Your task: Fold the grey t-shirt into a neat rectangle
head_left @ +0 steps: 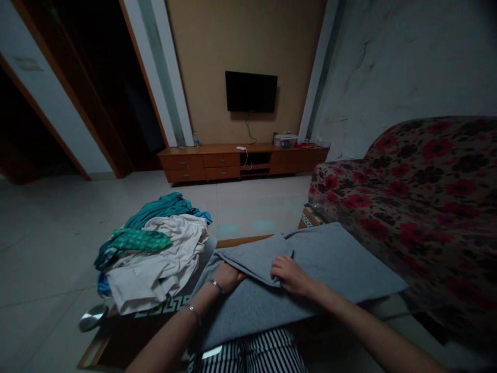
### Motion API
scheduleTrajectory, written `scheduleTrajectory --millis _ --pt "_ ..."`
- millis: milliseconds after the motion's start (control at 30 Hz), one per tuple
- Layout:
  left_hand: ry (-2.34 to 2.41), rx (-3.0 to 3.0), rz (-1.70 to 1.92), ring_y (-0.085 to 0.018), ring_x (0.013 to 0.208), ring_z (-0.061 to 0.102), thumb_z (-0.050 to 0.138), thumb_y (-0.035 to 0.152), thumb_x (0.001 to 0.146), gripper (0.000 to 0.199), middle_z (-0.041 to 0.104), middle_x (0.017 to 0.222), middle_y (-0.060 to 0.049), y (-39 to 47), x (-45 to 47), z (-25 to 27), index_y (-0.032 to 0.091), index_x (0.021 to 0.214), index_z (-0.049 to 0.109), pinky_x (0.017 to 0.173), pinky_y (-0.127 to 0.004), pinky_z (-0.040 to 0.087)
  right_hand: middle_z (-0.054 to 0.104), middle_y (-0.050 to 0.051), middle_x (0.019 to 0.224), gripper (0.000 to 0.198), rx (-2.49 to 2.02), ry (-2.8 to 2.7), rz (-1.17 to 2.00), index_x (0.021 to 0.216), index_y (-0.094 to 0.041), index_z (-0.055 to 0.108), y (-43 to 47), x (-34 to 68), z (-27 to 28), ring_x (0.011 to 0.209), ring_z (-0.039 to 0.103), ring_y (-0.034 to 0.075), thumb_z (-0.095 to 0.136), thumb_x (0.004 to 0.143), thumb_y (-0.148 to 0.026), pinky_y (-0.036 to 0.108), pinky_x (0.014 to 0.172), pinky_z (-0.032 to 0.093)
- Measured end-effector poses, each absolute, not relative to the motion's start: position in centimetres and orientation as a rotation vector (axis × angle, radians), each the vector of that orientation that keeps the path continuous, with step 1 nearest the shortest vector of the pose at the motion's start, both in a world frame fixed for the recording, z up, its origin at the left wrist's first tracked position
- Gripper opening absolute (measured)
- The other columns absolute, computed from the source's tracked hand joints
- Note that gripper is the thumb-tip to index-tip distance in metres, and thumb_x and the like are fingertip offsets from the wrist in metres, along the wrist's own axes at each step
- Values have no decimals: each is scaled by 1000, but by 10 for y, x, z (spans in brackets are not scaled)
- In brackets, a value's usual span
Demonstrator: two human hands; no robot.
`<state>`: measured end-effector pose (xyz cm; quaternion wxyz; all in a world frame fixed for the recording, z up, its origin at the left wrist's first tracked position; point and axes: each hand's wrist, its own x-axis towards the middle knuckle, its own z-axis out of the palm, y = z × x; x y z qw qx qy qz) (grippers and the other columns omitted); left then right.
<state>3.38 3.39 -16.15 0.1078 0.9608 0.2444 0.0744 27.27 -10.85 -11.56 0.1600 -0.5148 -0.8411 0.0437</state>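
Note:
A grey garment [330, 264] lies spread flat across a low table [240, 241] in front of me, with one part folded over toward the middle. My left hand [227, 275] rests on the garment at the left end of that fold, partly tucked under it, fingers flat. My right hand [289, 273] presses down on the folded flap's edge, fingers spread. Two bracelets sit on my left wrist and forearm.
A pile of white, green and teal clothes [151, 254] sits on the table's left part. A floral-covered sofa [419, 191] stands at the right. Far ahead are a wooden TV cabinet [240, 160], a wall-mounted TV [251, 91] and open tiled floor. Dark doorways lie at left.

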Motion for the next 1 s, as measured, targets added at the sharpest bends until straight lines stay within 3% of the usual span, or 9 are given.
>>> scheduleTrajectory --millis 100,233,333,433,600,800,1000 --pt "794 2860 165 -30 131 40 41 51 90 56 50 138 -14 31 18 -160 15 133 49 112 -51 22 60 6 91 18 -1627 -2344 66 88 -19 59 -136 268 -136 92 48 21 54 75 -9 34 81 32" --pt "923 2920 117 -30 129 40 48 51 86 56 50 136 -15 26 -11 -155 15 128 52 109 -49 25 63 4 88 7 -1642 -2308 187 86 -20 60 -158 266 -145 88 52 19 59 83 -26 33 79 35" --pt "1066 2903 135 -27 118 49 50 37 86 39 54 129 -14 24 -29 -144 16 119 56 101 -45 35 64 3 83 15 -1654 -2128 260 82 -20 62 -155 281 -141 84 55 18 56 87 -33 31 79 37" --pt "1226 2922 256 -27 112 51 45 16 83 34 55 122 -14 26 -29 -132 15 115 57 95 -42 38 65 6 92 16 -1855 -1697 230 86 -18 64 -123 310 -133 92 57 18 51 89 -26 29 85 40" --pt "994 3085 376 -24 132 34 28 -6 77 63 45 138 -10 36 1 -128 21 131 47 107 -47 24 67 12 101 24 -2179 -1200 482 99 -13 65 -42 343 -131 97 61 23 56 84 -30 32 87 44" --pt "911 3064 277 -21 101 49 32 5 86 33 57 102 -7 41 13 -134 19 97 59 98 -44 31 68 9 105 37 -2101 -1107 577 106 -14 65 12 343 -155 97 63 20 67 73 -31 28 84 48" --pt "871 3008 256 -21 92 46 33 9 87 29 55 99 -7 37 -5 -138 19 90 60 86 -37 41 69 4 94 61 -2026 -1058 656 120 -12 60 12 346 -174 82 65 17 62 59 -8 26 73 52"
